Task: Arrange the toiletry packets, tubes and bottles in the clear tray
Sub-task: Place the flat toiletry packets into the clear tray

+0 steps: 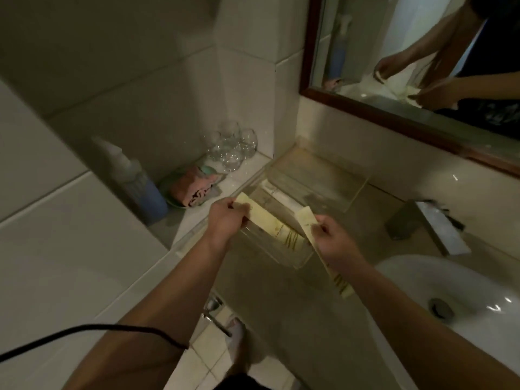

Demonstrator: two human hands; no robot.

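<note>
Your left hand pinches one yellow packet over the clear tray on the beige counter; your right hand grips another packet beside it. Glasses stand in the tiled corner, by the sink and mirror.

- left hand pinches one long cream packet at its far end, thumb on top; the packet slants off the fingers down into the clear tray
- right hand grips a second cream packet around its middle; one end pokes past the fingertips over the tray, the other trails back under the palm
- just beyond both sets of fingers, a whitish tube lies in the tray
- past the left knuckles: folded pinkish cloth on a green dish, blue-and-white bottle, clear glasses
- right of the right fingers: tap, white basin
</note>
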